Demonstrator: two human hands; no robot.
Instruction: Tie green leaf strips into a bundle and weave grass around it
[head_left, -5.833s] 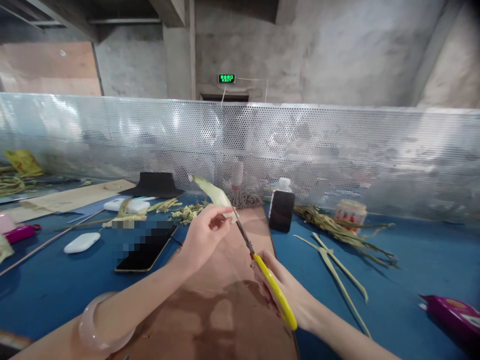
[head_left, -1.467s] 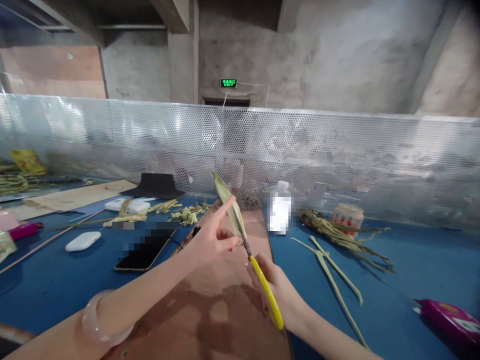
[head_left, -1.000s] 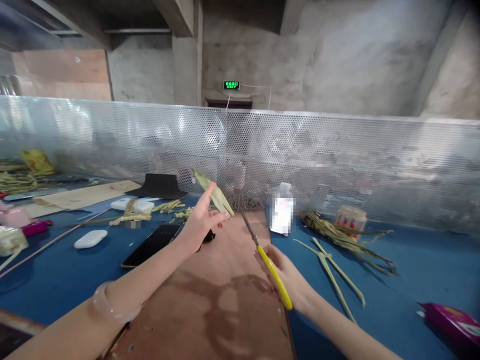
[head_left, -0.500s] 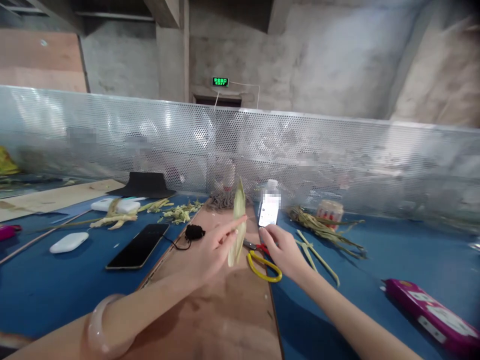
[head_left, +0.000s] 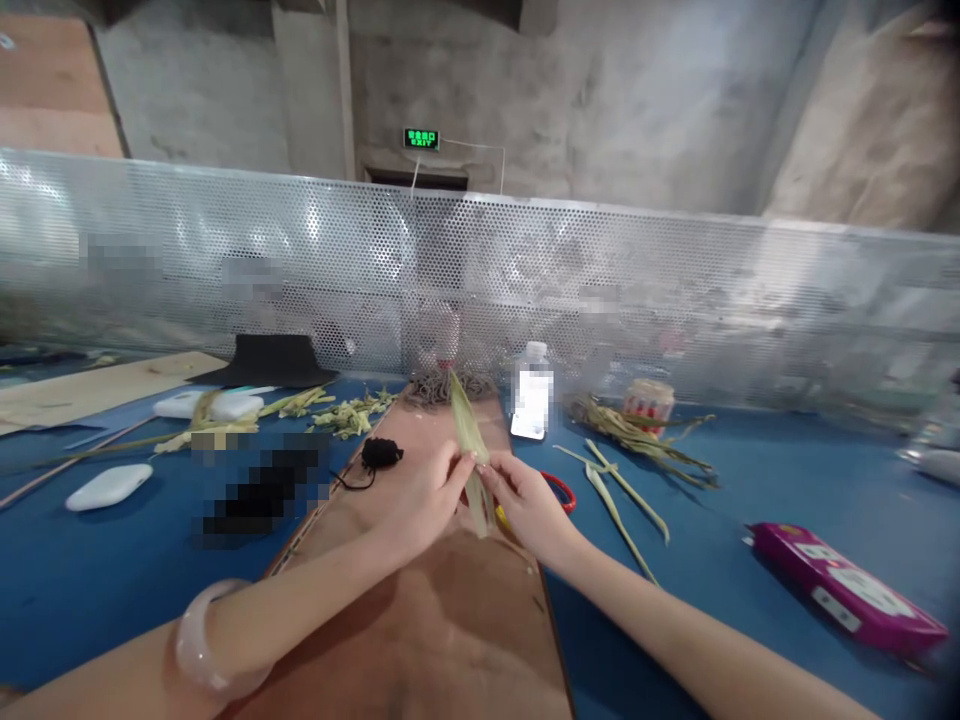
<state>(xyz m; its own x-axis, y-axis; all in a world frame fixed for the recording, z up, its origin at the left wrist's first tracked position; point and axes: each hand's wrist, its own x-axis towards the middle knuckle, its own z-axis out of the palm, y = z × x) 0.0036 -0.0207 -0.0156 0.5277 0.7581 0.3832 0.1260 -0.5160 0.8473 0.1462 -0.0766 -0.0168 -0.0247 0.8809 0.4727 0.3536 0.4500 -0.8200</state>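
Above the brown board (head_left: 420, 620), a pale green husk leaf (head_left: 469, 425) points away from me, its lower end split into strips. My left hand (head_left: 439, 490) pinches the leaf's middle from the left. From the right, my right hand (head_left: 525, 490) grips the same spot, the fingertips of both hands nearly touching. Scissors with red and yellow handles (head_left: 561, 490) lie partly hidden behind my right hand. A small ball of black cord (head_left: 381, 452) rests to the left of my left hand.
On the right are a propped phone with a lit screen (head_left: 531, 405), dried leaf strips (head_left: 637, 430), a jar (head_left: 649, 402) and a magenta case (head_left: 847, 585). Leftward lie a white case (head_left: 109, 487), a pixelated dark phone (head_left: 262, 490) and leaf scraps (head_left: 356, 415). A perforated metal panel (head_left: 600, 270) stands behind.
My right hand has moved left from beside the phone and scissors onto the leaf. The left hand's stretched fingers have closed on the leaf, which now leans left. The view has shifted slightly.
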